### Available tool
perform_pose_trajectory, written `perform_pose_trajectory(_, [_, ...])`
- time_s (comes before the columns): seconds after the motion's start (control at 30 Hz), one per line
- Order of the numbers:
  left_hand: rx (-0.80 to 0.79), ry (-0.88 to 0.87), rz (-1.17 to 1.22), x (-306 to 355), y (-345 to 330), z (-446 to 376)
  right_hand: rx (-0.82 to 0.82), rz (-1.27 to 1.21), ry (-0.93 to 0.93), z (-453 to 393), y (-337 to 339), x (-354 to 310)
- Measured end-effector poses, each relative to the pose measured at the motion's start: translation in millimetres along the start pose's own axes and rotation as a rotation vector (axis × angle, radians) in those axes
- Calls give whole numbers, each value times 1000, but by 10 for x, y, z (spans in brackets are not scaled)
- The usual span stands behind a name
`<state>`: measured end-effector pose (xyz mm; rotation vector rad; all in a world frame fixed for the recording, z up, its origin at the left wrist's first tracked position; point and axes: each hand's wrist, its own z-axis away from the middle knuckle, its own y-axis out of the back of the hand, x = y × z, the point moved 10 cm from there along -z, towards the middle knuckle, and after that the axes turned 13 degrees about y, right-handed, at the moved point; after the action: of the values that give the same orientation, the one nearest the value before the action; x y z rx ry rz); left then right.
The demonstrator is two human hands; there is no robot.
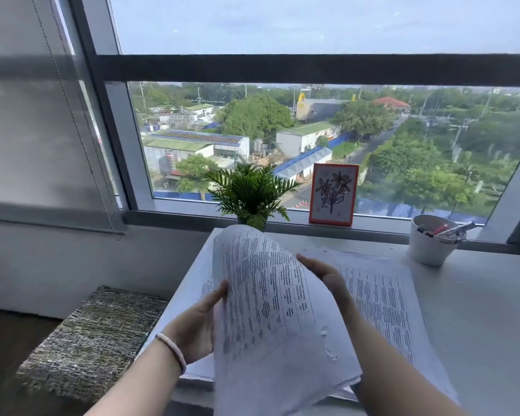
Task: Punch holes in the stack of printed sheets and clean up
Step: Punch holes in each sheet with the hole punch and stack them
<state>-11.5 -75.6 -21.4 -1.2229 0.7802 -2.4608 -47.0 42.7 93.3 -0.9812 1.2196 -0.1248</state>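
- On the desk (pixel 478 310) under the window: a sheaf (pixel 270 310) of printed sheets, lifted and bowed, its top edge curling up toward the plant (pixel 249 193).
- Left hand (pixel 198 328): grips the sheaf's left edge, thumb on the printed face, fingers hidden behind the paper.
- Right hand (pixel 327 274): holds the sheaf's right edge, fingers curled round it; how hard it presses cannot be told.
- More sheets (pixel 379 295): lying flat on the desk, to the right of and beneath the raised sheaf, with another page showing just left of it.
- Task progress, as a judgement: ragged marks near the sheaf's lower right may be punched holes, but they are too blurred to say. No hole punch is in view. Squaring the stack and the clean-up look to be left.
- Cup (pixel 433 244): white, at the desk's far right by the sill; holds pens or markers, one of them red.
- Plant pot: on the sill, mostly hidden by the sheaf; holds the green fronds.
- Picture (pixel 333 193): orange-framed flower drawing, upright on the sill.
- Woven box (pixel 93 340): beside the desk at left; contents not visible.
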Motion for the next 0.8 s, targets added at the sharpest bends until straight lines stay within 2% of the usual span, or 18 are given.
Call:
perform_pose_trajectory(0.07, [-49,22,102,2,9,59,51,15,-50,-120,77,180])
perform_pose_trajectory(0.13, [39,49,122,57,170,122,115,81,-143,-242,266,341])
perform_pose_trajectory(0.17, [142,43,89,126,319,175,160,172,-180,-330,439,387])
perform_pose_trajectory(0.23, [453,-14,-93,343,735,323,211,440,-236,-463,734,400])
perform_pose_trajectory(0.3, [789,-84,-422,622,1015,505,237,773,-279,-571,961,385])
perform_pose_trajectory(0.37, [990,-156,-695,882,1051,580,238,1069,-273,-710,1011,365])
perform_pose_trajectory(0.47, [1106,-209,-905,1123,968,473,135,1652,-229,-916,858,279])
perform_pose_trajectory(0.53, [1132,-217,-944,1196,965,351,96,1891,-208,-972,795,234])
perform_pose_trajectory(0.67, [1178,-173,-1005,1185,1015,184,40,2166,-264,-1030,893,334])
perform_pose_trajectory(0.8, [1296,-53,-1184,1151,1071,169,18,2268,-259,-1079,1008,402])
